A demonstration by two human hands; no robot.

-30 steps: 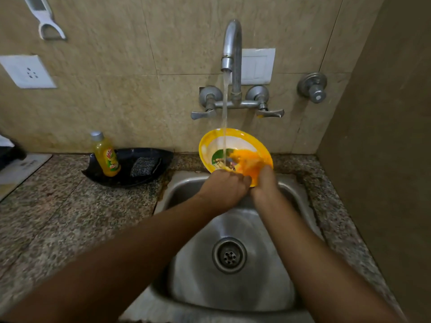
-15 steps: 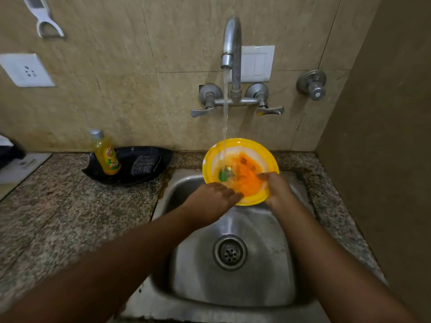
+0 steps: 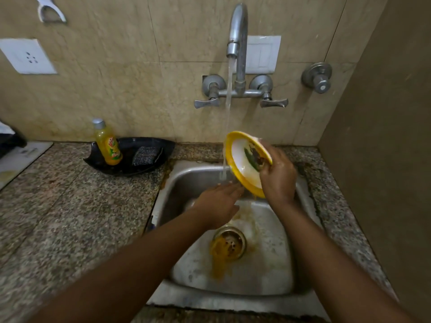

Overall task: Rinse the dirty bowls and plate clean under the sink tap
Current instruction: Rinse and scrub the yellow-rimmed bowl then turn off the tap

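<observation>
Head view: granite table (image 3: 58,206), steel sink (image 3: 268,271) with orange residue at drain (image 3: 229,243). Tap (image 3: 238,43) running. Yellow-rimmed bowl (image 3: 242,164) tilted over sink's far side, right hand (image 3: 277,176) gripping its rim. Left hand (image 3: 217,203) open, fingers straight, under the stream just beside bowl. Soap bottle (image 3: 108,143) far left.

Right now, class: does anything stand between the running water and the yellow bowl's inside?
Nothing visible does. The right hand grips the tilted yellow bowl at its right rim; the stream falls past its left edge, above the left hand.
</observation>
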